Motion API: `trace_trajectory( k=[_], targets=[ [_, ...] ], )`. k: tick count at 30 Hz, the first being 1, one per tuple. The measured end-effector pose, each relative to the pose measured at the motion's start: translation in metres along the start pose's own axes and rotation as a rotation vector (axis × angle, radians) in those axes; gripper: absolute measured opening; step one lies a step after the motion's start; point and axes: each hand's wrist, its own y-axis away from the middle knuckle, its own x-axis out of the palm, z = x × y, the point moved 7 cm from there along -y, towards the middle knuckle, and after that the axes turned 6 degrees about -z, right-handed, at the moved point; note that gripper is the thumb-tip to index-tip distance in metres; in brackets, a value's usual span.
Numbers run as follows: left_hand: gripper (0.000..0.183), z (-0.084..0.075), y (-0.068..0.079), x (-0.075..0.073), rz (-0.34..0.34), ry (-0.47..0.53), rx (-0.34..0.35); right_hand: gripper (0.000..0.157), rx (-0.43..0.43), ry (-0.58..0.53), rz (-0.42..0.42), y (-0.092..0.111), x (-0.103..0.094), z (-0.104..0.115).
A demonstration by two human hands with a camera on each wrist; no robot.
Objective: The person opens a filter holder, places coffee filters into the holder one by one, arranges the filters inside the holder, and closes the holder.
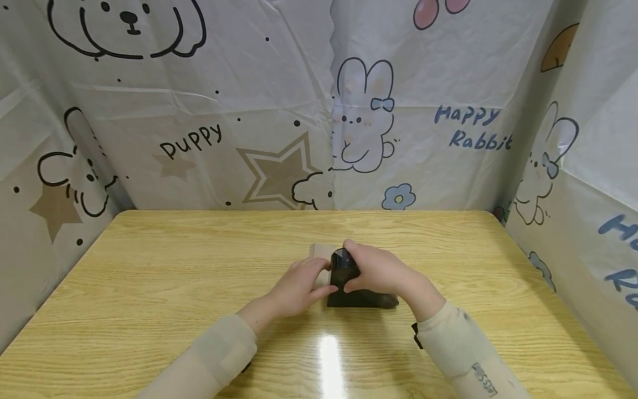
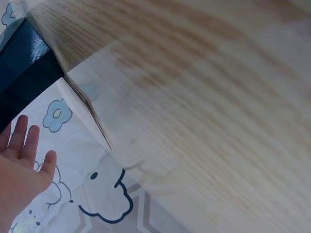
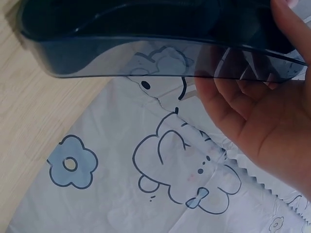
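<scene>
Head view: black object (image 1: 343, 277) is gripped by right hand (image 1: 379, 270); left hand (image 1: 298, 285) is loosely extended at its left (contact unclear). Should be kept level over the counter (image 1: 174, 277).

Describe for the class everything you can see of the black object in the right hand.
The black object looks like hard, glossy plastic. A rounded block rises at the left of its long, low base, whose right end is rounded. The wrist views show a finely ribbed patch and a smoky, see-through band. It sits over the table, beside a pale flat thing. The right hand grips it; whether the left hand touches it is unclear.
</scene>
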Motion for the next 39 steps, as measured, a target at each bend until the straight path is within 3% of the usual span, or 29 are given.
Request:
trace_trajectory(
  k=[8,24,39],
  targets=[
    [0.034,0.006,0.002,-0.002,0.006,0.034,-0.015,0.043,0.004,-0.065,-0.013,0.001,-0.006,-0.003],
    [0.031,0.013,0.009,-0.007,0.035,0.053,-0.036,0.045,0.006,-0.083,-0.035,0.003,-0.010,-0.004],
    [0.031,0.025,0.016,-0.020,0.035,0.010,-0.026,0.039,-0.032,-0.291,-0.048,0.007,-0.013,-0.008]
  ],
)
